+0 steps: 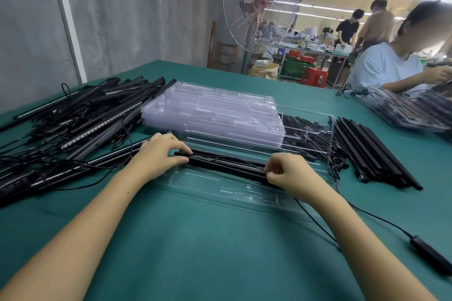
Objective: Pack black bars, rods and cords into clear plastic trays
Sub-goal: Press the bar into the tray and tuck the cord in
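Note:
A clear plastic tray (220, 190) lies open on the green table in front of me. A long black bar (227, 164) lies along its far slot. My left hand (159, 154) pinches the bar's left end with curled fingers. My right hand (288, 173) grips the bar's right end, fingers curled over it. A thin black cord (376, 215) runs from under my right hand to a black adapter box (430, 255) at the right.
A stack of clear trays (215, 110) stands behind the open tray. A heap of black bars and cords (73, 124) fills the left. Black rods (374, 151) lie at the right. Another person (391, 66) works at the far right beside packed trays (406, 110). A standing fan (259, 5) is behind the table.

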